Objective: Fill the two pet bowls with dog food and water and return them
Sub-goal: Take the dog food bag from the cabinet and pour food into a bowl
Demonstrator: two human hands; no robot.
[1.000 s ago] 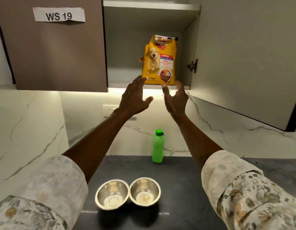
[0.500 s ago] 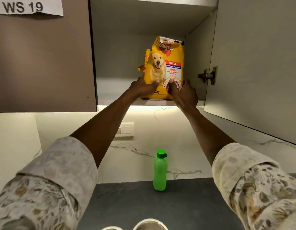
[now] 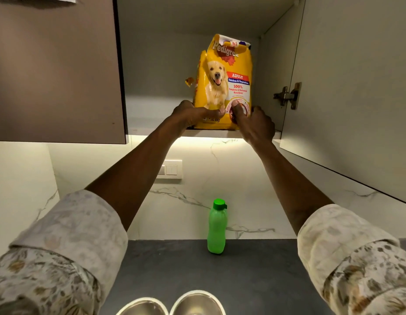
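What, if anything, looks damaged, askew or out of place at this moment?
Only the dog food bag: its top is torn open raggedly, with a loose flap hanging off its left side. It stands upright on the cabinet shelf, gripped by the left hand and right hand. The green bottle stands upright and capped.

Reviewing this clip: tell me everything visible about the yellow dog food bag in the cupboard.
The yellow dog food bag looks like glossy plastic, printed with a golden dog, a red "ADULT" band and a "Pedigree" logo. Its top looks torn open and crumpled. It stands upright, slightly tilted, at the front edge of the open wall cupboard's shelf, near the right inner wall. The left hand and right hand grip its lower corners, thumbs pressed on the front.
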